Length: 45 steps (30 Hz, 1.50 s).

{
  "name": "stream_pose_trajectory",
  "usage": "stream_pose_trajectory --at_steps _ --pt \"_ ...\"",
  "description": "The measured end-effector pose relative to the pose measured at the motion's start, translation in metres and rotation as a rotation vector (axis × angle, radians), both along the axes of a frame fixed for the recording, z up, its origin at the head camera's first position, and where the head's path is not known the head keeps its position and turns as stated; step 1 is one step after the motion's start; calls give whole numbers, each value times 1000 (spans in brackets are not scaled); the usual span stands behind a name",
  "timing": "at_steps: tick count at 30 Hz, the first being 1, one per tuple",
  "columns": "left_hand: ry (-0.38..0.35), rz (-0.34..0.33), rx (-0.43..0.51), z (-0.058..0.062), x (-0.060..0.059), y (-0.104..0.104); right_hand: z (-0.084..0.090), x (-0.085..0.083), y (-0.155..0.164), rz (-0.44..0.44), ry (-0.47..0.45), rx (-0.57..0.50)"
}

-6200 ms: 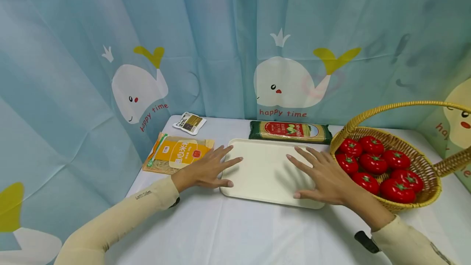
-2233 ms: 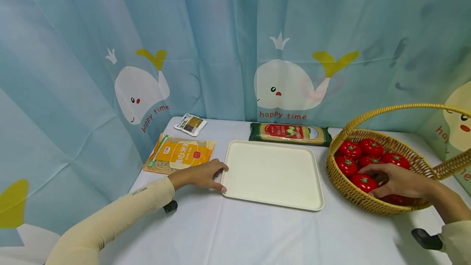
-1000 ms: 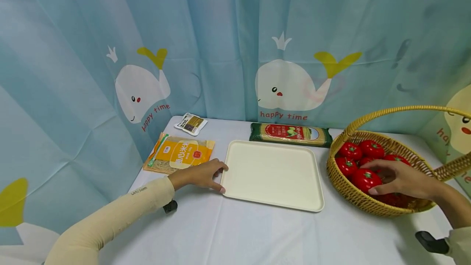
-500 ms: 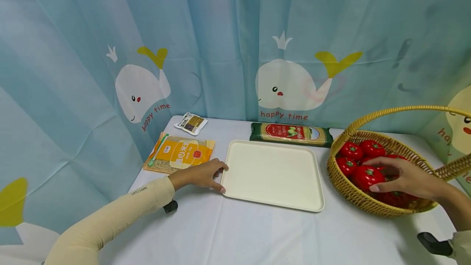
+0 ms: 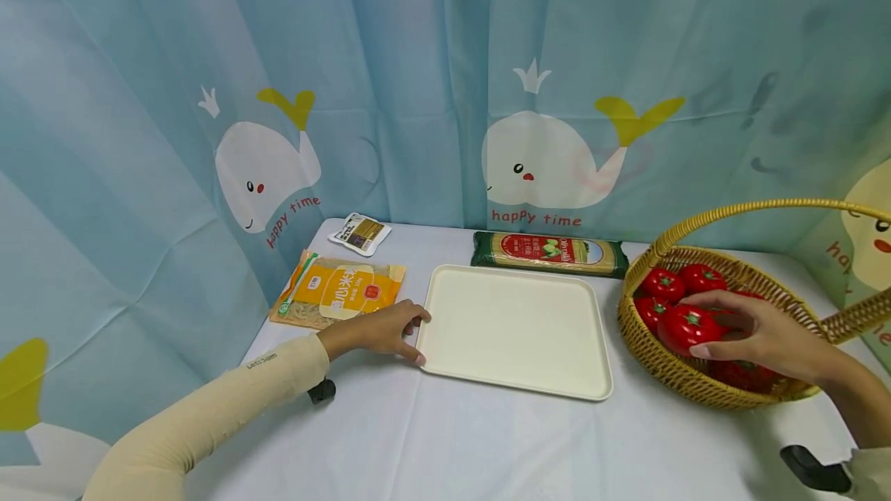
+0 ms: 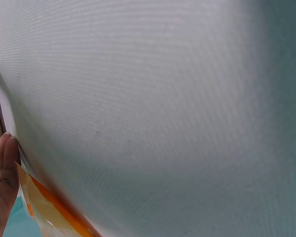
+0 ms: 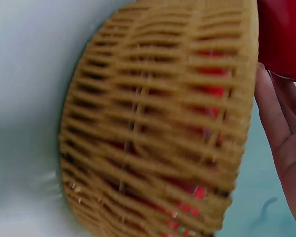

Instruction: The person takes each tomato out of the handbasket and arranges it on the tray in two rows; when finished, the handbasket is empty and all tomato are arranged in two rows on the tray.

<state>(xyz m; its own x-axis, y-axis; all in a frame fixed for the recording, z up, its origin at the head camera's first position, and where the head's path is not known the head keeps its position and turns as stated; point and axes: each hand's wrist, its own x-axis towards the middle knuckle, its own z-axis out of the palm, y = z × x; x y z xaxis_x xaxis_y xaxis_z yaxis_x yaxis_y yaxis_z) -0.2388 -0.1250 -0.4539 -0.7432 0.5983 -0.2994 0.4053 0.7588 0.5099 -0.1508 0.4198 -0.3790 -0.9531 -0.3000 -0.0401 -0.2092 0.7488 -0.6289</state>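
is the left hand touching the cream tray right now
Touching. The head view shows the left hand at the left edge of the tray, its fingertips curled against the rim with no gap visible.

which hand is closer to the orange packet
Left. The left hand rests at the tray's left edge, just beside the orange packet; the right hand grips a tomato over the basket.
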Motion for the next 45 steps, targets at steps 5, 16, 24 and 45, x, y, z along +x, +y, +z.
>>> stream_pose_trajectory --at_steps 5,16,24,45 --pt "-12 6 28 -1 0 -1 3 5 -18 32 40 -63" --pt "-29 23 79 -1 2 -2 12 3 -54 75 77 -122" --pt "-46 39 69 1 3 -1 14 -7 -80 84 86 -157" --pt "-60 32 85 -1 3 -1 10 -30 -127 66 13 -240"
